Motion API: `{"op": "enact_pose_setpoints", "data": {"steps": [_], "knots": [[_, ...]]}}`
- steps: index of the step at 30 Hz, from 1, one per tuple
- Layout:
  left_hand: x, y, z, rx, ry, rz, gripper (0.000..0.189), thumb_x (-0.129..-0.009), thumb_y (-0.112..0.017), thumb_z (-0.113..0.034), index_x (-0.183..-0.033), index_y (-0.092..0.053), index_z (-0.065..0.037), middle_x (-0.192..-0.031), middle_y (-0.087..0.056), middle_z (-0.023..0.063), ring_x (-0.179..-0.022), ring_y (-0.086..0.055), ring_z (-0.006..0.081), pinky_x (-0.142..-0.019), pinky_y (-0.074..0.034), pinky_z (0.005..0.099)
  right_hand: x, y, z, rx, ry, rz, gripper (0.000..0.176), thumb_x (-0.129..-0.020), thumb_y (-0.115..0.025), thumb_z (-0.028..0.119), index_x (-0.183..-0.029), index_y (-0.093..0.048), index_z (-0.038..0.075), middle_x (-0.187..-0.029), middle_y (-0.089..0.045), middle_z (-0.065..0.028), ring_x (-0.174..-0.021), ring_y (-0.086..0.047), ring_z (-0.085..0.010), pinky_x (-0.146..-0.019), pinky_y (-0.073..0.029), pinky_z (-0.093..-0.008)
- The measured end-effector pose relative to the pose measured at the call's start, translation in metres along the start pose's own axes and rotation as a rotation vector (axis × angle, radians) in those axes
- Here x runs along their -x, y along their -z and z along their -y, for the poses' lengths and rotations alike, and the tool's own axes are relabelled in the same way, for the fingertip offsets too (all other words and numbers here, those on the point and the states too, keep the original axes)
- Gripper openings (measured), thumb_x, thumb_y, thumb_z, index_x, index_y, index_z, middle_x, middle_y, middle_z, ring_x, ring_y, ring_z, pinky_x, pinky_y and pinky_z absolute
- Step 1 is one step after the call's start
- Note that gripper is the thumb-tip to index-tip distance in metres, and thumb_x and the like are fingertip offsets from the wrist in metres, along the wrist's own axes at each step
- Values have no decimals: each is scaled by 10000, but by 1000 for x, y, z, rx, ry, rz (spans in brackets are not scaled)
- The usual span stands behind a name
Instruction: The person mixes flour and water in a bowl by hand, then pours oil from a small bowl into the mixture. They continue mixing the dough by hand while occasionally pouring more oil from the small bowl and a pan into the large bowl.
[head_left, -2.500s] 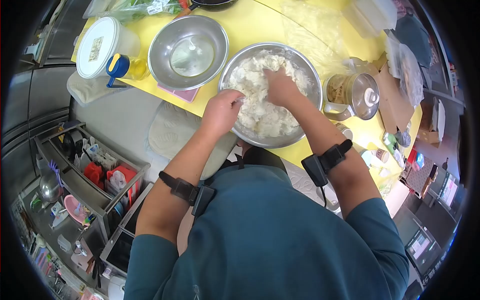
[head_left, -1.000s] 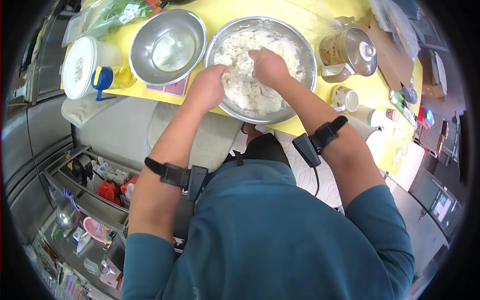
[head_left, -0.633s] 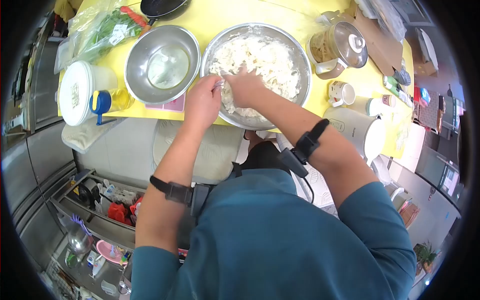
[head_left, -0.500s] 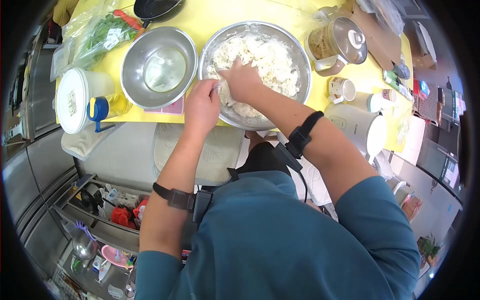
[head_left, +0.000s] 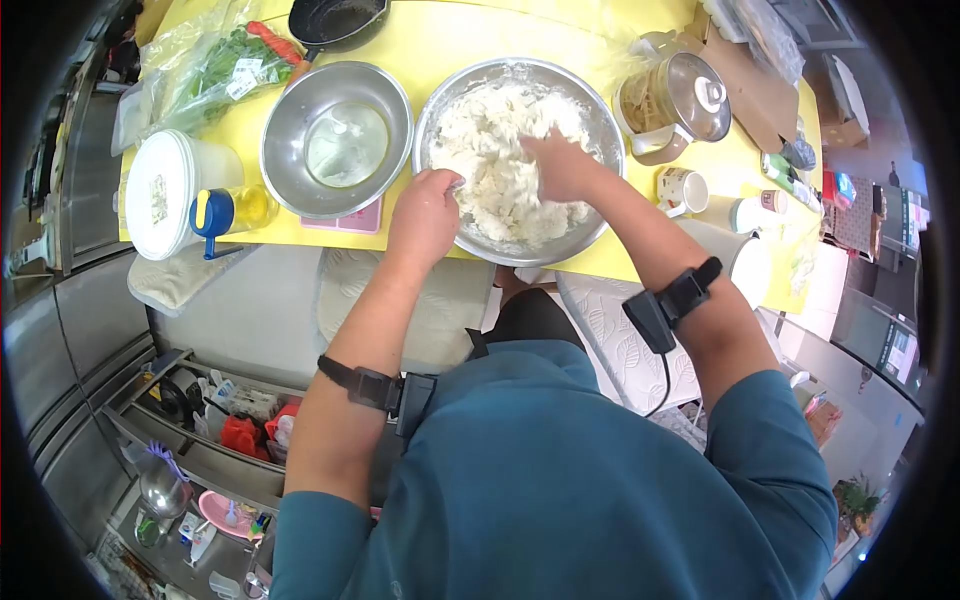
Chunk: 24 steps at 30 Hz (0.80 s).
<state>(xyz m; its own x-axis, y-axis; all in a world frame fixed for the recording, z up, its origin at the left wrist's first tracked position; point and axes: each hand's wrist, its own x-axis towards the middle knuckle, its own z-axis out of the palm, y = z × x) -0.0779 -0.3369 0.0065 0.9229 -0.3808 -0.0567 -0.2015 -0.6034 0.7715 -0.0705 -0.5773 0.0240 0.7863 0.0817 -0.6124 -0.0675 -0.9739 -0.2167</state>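
Note:
A large metal mixing bowl [head_left: 432, 112] holds crumbly, shaggy pale dough [head_left: 490, 150] with floury bits up its wall. At the bowl's near-left rim, my left hand [head_left: 426, 212] is closed with thumb and fingers gripping the edge. My right hand [head_left: 566, 168] is inside the bowl on the right, touching the dough; its fingers look apart, slightly blurred, the lower ones partly hidden. To the left stands a second metal bowl [head_left: 285, 130] with a little clear liquid in the bottom.
A pink scale [head_left: 352, 218] lies under the second bowl's near edge. Left are an oil bottle [head_left: 255, 207], a white-lidded tub [head_left: 155, 195] and bagged greens [head_left: 225, 75]. A black pan [head_left: 340, 25] is behind. Right stand a glass-lidded pot [head_left: 690, 95] and a mug [head_left: 683, 188].
My right hand has moved right through the dough, from the bowl's left-centre to its right side. My left hand stays at the rim. The view has shifted slightly.

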Motion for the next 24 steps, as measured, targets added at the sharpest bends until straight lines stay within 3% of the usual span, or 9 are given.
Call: {"op": "enact_pose_setpoints", "data": {"steps": [3,6,7,10,11,14,20,23,24], "knots": [[1,0,-1,7,12,-16,184,-902,-589,-31,-1051,-695,-13,-1068,-682,190,-979,-659,366,-862,-525,406,24,0,10,155,-91,194,828,-758,-737,120,-1511,-422,255,-1544,-350,-239,-1425,-304,-550,-1111,-399,-595],[1,2,-5,-8,51,-2,189,-901,-584,-25,-1054,-694,-12,-1065,-682,190,-978,-661,362,-858,-526,404,14,-27,-4,266,-20,94,809,-784,-701,89,-1515,-414,284,-1492,-393,-231,-1408,-322,-564,-1057,-471,-562],[1,2,-6,2,59,-14,191,-899,-585,-23,-1055,-694,-12,-1065,-682,189,-977,-661,362,-856,-527,403,8,-33,-9,274,15,-14,707,-812,-644,54,-1470,-484,257,-1436,-439,-233,-1348,-405,-563,-977,-537,-510],[4,-3,-7,23,94,-33,192,-895,-589,-20,-1054,-695,-13,-1062,-683,186,-972,-662,362,-848,-528,401,-11,-30,-25,47,95,-127,614,-806,-604,17,-1393,-568,195,-1271,-501,-254,-1210,-526,-539,-932,-539,-494],[3,-4,-7,21,108,-36,190,-895,-590,-20,-1053,-695,-14,-1059,-683,185,-970,-662,362,-846,-528,400,-18,-26,-29,22,98,-167,522,-830,-600,50,-1336,-623,176,-1324,-553,-245,-1132,-611,-470,-915,-554,-442],[0,-6,-8,-5,98,-53,188,-897,-592,-22,-1053,-697,-16,-1056,-686,185,-964,-665,360,-844,-528,399,-46,-27,-45,-92,67,-264,528,-828,-605,67,-1347,-614,163,-1243,-638,-226,-1107,-648,-379,-942,-542,-422],[5,-10,-8,34,146,-50,200,-906,-592,-46,-1072,-700,-21,-1073,-690,187,-975,-668,352,-853,-525,396,-30,8,-23,-221,-52,-140,605,-797,-650,104,-1390,-550,44,-1175,-682,-237,-1114,-644,-377,-976,-518,-395],[1,-9,-10,52,183,-41,203,-909,-593,-58,-1077,-701,-23,-1078,-691,185,-982,-668,352,-861,-524,395,-18,15,-19,-275,150,-11,699,-779,-671,94,-1442,-468,1,-1196,-667,-255,-1123,-641,-379,-982,-510,-405],[2,-9,-10,51,201,-35,203,-910,-593,-61,-1078,-701,-24,-1077,-691,185,-984,-668,352,-863,-523,394,-6,23,-13,-351,107,57,707,-783,-642,67,-1459,-444,12,-1221,-651,-265,-1139,-631,-384,-980,-507,-411]]}}
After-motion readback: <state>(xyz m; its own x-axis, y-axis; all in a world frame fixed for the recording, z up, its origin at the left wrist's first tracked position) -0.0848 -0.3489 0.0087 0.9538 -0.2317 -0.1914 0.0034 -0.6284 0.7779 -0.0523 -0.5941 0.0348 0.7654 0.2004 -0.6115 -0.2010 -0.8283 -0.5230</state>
